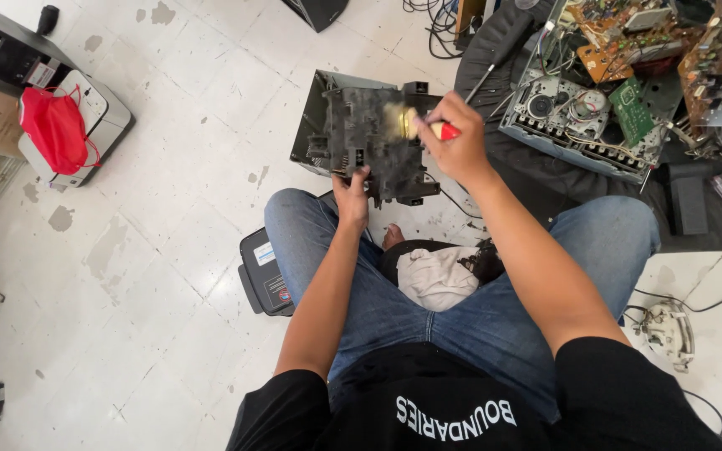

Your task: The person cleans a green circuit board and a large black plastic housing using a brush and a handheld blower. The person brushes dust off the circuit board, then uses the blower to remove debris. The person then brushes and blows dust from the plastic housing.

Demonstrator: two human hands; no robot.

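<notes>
Spreading across the upper right of the frame, an opened chassis (578, 125) of circuit boards and wires lies on a dark cloth (545, 179), well apart from a printer (94, 117) with a red bag (56, 129) at upper left. At upper centre, a dusty black plastic housing (373, 142) is held above the person's knees, the left hand (351, 199) clamped on its lower edge. Smallest, a red-handled brush (428, 127), its bristles blurred against the housing, is gripped in the closed right hand (460, 142).
</notes>
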